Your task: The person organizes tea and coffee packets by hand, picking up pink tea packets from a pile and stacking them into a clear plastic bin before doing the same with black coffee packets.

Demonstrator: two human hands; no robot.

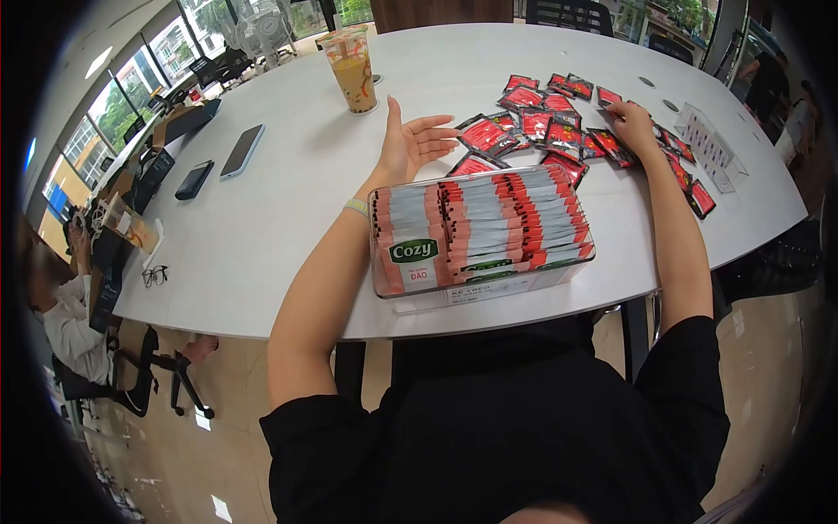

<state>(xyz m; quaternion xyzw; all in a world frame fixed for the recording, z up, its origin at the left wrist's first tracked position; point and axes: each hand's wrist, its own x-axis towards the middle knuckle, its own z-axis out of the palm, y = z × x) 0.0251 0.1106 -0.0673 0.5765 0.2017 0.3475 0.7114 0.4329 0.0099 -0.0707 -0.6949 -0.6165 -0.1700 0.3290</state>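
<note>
White office table [288,201]. Red sachets [559,122] scattered at 1 o'clock beyond clear sachet box [480,231]. Right hand [630,122] flat on them, fingers spread; left hand [410,144] open, empty, just beside at 9 o'clock.

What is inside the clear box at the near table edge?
The clear box holds upright rows of sachets packed front to back, the front one reading Cozy. Only their top edges and the front faces show; the box floor is covered.
</note>
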